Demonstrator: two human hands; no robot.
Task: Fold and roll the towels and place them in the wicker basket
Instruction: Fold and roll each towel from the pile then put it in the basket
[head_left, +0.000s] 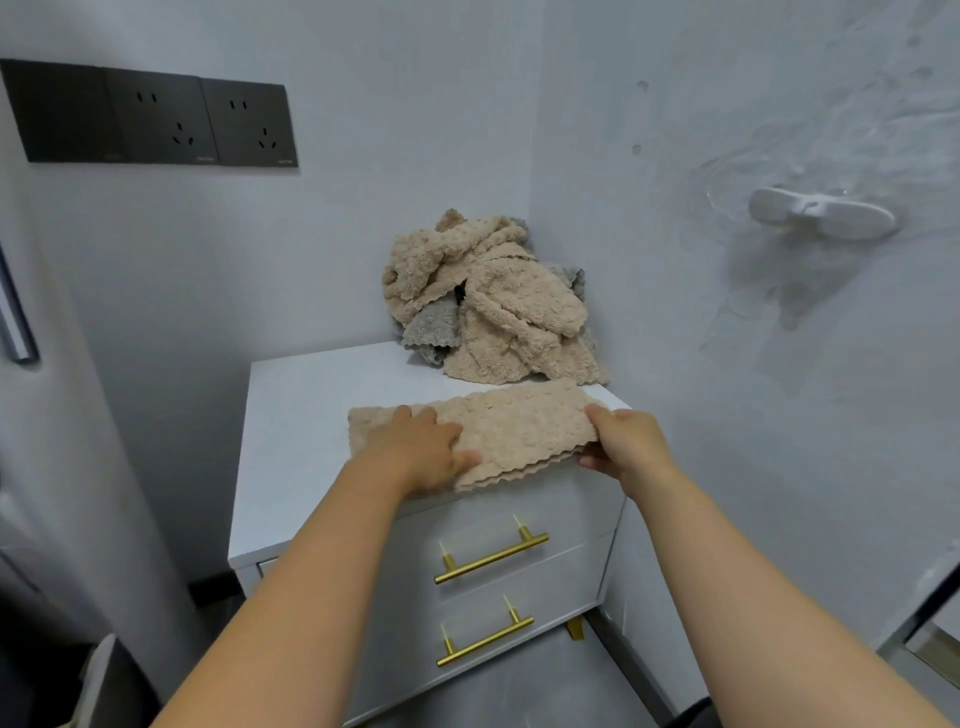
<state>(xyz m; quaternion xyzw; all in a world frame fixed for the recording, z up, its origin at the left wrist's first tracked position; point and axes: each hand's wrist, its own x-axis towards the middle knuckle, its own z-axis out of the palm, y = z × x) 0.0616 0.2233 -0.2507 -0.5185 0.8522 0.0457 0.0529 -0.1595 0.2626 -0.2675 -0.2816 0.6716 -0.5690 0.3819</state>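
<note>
That folded beige towel (519, 436) at the front edge of the cabinet (306, 410) looks soft and light; left hand (421, 452) presses spread flat on it, right hand (626, 447) pinches its right end, decent roll-start spot imo.

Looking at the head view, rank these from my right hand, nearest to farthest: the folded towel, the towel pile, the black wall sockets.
1. Folded towel: pinched at its right end by the right hand.
2. Towel pile: behind, in the back corner.
3. Black wall sockets: far upper left on the wall.
</note>
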